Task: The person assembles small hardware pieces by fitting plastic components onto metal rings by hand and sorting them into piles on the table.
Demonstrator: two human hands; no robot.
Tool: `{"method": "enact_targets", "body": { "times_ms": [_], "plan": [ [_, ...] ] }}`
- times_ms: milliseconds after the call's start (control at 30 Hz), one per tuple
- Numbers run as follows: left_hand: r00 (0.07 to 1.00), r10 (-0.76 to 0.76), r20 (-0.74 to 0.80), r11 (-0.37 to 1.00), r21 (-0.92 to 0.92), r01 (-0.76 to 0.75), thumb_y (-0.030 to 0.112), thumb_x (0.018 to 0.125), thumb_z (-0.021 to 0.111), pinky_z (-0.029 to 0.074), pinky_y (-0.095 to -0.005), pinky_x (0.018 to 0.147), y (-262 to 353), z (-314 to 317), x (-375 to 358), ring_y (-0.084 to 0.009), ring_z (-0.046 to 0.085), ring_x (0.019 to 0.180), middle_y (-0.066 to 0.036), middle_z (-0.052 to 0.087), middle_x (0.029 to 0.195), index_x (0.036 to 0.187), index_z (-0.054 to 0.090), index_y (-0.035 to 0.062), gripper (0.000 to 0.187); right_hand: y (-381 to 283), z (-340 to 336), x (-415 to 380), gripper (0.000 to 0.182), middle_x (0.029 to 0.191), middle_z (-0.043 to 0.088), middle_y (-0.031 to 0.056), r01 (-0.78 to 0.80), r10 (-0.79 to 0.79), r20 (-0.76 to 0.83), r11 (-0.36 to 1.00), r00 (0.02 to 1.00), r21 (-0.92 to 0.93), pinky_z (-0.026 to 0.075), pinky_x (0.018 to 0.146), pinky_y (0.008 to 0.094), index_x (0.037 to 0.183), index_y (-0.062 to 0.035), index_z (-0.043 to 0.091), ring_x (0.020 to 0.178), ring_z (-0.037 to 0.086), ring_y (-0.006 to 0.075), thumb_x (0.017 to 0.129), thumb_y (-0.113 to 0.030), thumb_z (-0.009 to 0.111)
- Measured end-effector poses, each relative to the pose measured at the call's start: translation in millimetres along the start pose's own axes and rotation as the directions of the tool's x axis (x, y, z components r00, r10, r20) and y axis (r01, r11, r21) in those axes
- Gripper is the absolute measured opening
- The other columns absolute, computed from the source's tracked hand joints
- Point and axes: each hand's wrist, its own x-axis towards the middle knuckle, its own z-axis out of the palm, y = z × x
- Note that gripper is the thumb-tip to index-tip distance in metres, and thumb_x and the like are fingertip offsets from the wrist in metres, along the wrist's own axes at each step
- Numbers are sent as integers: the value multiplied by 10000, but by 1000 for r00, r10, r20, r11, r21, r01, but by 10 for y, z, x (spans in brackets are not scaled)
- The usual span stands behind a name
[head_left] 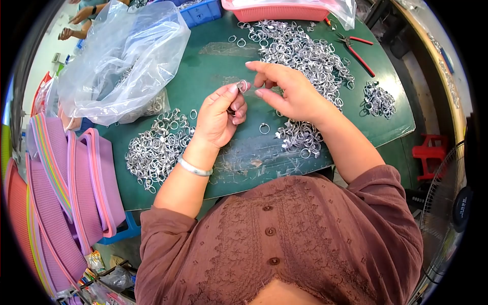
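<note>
Green tabletop [213, 71] heaped with metal rings: left hand [219, 116] pinches one small ring [242, 85] at centre, right hand [288, 91] fingers half-spread beside it; a loosened pinch could drop it among loose rings [297, 48].

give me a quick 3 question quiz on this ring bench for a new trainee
1. True or false: the left hand pinches a small metal ring at its fingertips.
2. Where do the red-handled pliers lie? A) in the pink basket B) on the green table, beyond the right hand C) in the plastic bag
3. Fill in: on the left wrist sits a silver ____.

Key
1. True. The right hand meets it at the ring.
2. B. They lie on the green table, past the big ring pile.
3. Bangle.
</note>
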Motion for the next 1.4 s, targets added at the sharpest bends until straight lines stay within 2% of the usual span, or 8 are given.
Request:
{"method": "enact_targets", "body": {
  "times_ms": [333,467,667,733,833,1033,1167,1400],
  "plan": [
    [997,-45,64,993,-107,51,197,909,474,326,-207,477,29,-28,5,-99,411,578,17,426,628,1020,561,1,241,79,7,4,303,804,594,92,64,-72,-96,994,993,-86,471,651,298,1067,-18,555,716,584,213,767,22,545],
    [999,-29,15,993,-112,31,211,896,463,354,-212,500,32,-26,10,-117,442,628,-3,453,670,1016,542,-12,266,152,-20,-9,120,779,595,101,135,-130,54,984,990,-113,459,644,347,847,-16,599,713,569,281,729,-35,596],
    [996,9,90,976,-216,10,196,856,429,476,-302,651,26,-217,77,-235,577,818,-146,607,993,1072,542,-34,336,67,-54,-62,129,768,542,40,150,-72,471,980,879,-130,356,790,339,781,-79,607,807,514,222,668,-112,661],
    [1000,-1,-3,986,-164,1,188,855,447,468,-295,634,32,-158,52,-220,569,781,-126,605,939,1048,550,-25,306,15,-42,-72,78,753,547,28,162,-24,523,962,852,-219,338,832,336,740,-101,623,850,513,210,678,-140,651],
    [997,-11,-75,998,-65,6,174,850,483,436,-270,582,13,-132,44,-181,536,704,-77,576,815,978,566,-10,240,59,38,-101,59,709,557,60,223,-88,488,948,869,-225,391,763,351,711,-90,599,782,543,245,697,-138,629],
    [992,-19,-126,987,157,39,166,845,532,297,-213,446,35,8,-18,-101,408,526,17,425,582,825,580,13,162,16,29,-20,89,662,581,136,-152,174,179,980,968,-131,458,576,372,768,-38,533,664,573,331,736,-100,589],
    [995,-13,-101,945,323,45,154,849,541,272,-195,417,17,89,-54,-74,379,480,32,407,554,835,603,7,160,12,19,-10,130,748,601,105,-127,128,40,992,991,-16,473,620,294,863,-7,540,681,599,209,752,-34,602],
    [970,112,-214,914,406,-16,112,828,590,291,-187,441,-36,151,-46,-56,396,492,35,457,589,887,618,3,127,-2,43,-6,221,814,596,90,-67,67,-25,998,997,19,478,675,278,941,3,553,737,595,186,729,14,614]
  ]
}}
